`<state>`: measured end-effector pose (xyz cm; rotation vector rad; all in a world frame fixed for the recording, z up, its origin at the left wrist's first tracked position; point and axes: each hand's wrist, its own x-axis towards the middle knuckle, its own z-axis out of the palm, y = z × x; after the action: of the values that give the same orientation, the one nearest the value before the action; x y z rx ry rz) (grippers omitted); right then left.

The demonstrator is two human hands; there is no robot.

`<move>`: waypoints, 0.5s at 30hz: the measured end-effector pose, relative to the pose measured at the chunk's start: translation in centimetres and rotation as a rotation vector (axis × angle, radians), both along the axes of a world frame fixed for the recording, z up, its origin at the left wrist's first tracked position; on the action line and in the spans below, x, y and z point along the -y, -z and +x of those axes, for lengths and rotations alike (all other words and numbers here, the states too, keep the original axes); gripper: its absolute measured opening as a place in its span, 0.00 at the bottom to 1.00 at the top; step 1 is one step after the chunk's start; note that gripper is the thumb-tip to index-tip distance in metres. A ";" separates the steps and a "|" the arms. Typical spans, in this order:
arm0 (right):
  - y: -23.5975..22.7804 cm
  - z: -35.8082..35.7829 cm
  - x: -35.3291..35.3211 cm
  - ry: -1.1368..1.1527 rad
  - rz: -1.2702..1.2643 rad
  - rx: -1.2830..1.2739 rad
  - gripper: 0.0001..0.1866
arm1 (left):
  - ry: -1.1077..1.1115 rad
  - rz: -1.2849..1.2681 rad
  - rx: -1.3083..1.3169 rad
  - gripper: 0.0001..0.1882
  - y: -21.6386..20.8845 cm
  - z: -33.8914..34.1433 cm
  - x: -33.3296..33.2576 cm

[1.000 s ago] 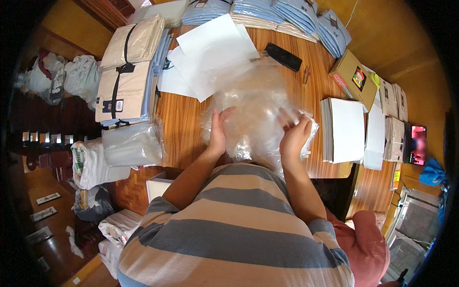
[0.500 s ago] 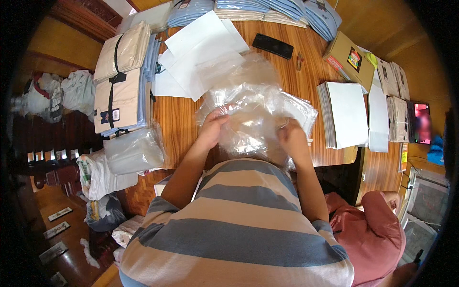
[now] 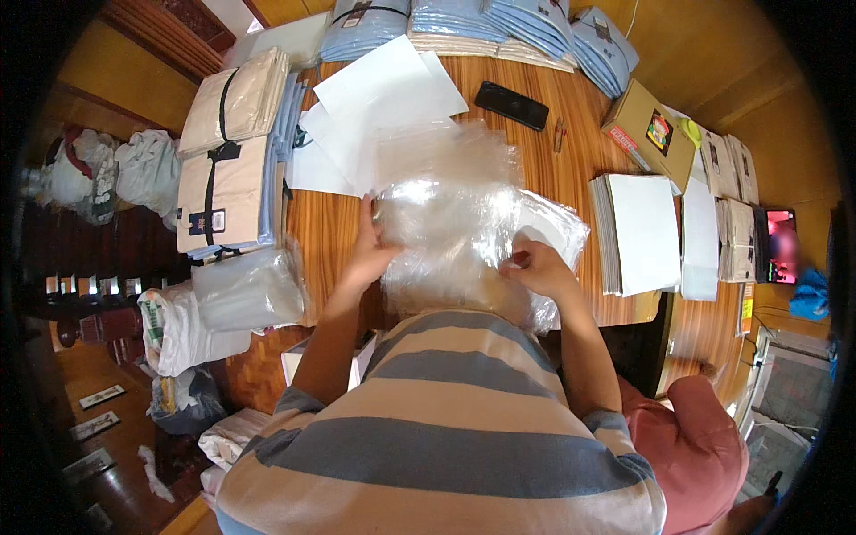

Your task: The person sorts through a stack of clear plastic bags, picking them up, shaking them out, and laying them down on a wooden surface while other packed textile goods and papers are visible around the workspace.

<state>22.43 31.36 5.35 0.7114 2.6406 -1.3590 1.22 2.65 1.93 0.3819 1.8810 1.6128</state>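
Observation:
A transparent plastic bag [image 3: 446,209] lies spread and shiny over the table in front of me, apparently with other sheets of film under it. My left hand [image 3: 374,250] is open at the bag's left edge, fingers stretched along the side and thumb toward the film. On the opposite edge, my right hand [image 3: 540,267] is closed, thumb and finger pinching the film. More transparent bags [image 3: 557,227] with white inside stick out beyond that hand. White paper sheets [image 3: 379,85] lie loose just past the bag, partly covered by it.
Folded beige garments [image 3: 227,187] in packs line the table's left edge, and blue packed shirts [image 3: 526,27] the far edge. A black phone [image 3: 511,105], a cardboard box [image 3: 651,134] and a white card stack [image 3: 637,232] stand farther right. A person in red [image 3: 682,446] sits close at right.
The crumpled bag now lies flatter and squarer. My left hand has let go of the film and moved left, its fingers straightened. My right hand stays at the right edge.

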 end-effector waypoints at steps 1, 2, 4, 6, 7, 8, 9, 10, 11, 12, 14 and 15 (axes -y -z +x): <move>-0.6 0.1 -0.5 -0.006 0.008 0.000 0.17 | 0.033 -0.032 0.130 0.59 -0.8 -0.3 0.6; 0.2 -1.0 -1.1 0.116 -0.065 -0.225 0.19 | 0.025 -0.006 0.156 0.58 -1.2 -1.1 0.6; -1.7 -3.9 -2.5 0.263 0.127 -0.069 0.29 | -0.095 -0.078 0.137 0.57 -2.3 -2.6 -1.4; -1.0 -7.5 -4.2 0.284 0.080 0.051 0.39 | -0.143 -0.134 0.097 0.52 -3.4 -3.7 -4.3; -1.5 -8.9 -3.8 0.254 0.105 0.078 0.39 | -0.131 -0.173 0.000 0.51 -2.8 -4.0 -4.4; -1.9 -10.3 -3.7 0.226 0.135 0.104 0.40 | -0.119 -0.207 -0.097 0.50 -1.8 -4.4 -4.8; -2.3 -11.1 -3.7 0.197 0.166 0.128 0.40 | -0.108 -0.241 -0.196 0.49 -1.0 -4.8 -5.0; -0.3 -11.2 -4.5 0.164 0.150 0.081 0.37 | -0.052 -0.137 -0.194 0.48 -1.5 -4.5 -5.5; -0.9 -11.3 -3.8 0.172 -0.031 -0.100 0.36 | -0.066 -0.016 -0.251 0.47 -2.1 -3.8 -5.3; -1.4 -10.5 -2.6 0.176 -0.214 -0.280 0.36 | -0.080 0.106 -0.308 0.47 -2.8 -3.0 -5.0; -2.9 -8.9 -1.1 0.248 -0.503 -0.400 0.38 | -0.091 0.261 -0.276 0.51 -5.0 -1.4 -4.0; -2.5 -9.3 -1.4 0.245 -0.514 -0.347 0.36 | -0.087 0.257 -0.146 0.53 -4.2 -2.1 -3.9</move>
<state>13.09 32.78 7.83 0.7956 2.2966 -2.2953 -0.87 6.54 6.14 0.5464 1.8198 1.9402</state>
